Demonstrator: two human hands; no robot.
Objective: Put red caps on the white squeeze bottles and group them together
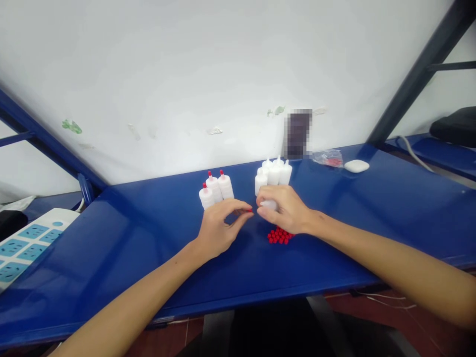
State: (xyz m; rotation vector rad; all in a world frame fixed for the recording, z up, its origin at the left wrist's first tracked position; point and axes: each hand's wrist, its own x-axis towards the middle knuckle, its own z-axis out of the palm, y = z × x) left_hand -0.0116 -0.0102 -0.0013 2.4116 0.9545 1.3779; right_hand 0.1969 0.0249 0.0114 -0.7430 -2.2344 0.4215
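Left of the cap pile [278,236], the left hand [219,227] pinches a red cap [250,210]. Behind the pile, the right hand [284,208] clasps a bottle [268,204].

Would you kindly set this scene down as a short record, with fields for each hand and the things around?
Left hand: pinches a red cap
Right hand: wraps around a white bottle
Capped bottles: three, red-tipped, beyond the left hand
Uncapped bottles: white cluster, beyond the right hand
Loose caps: red group, on the near side of the right hand
Surface: blue table
Right rear: clear bag, white rounded object
Left edge: power strip
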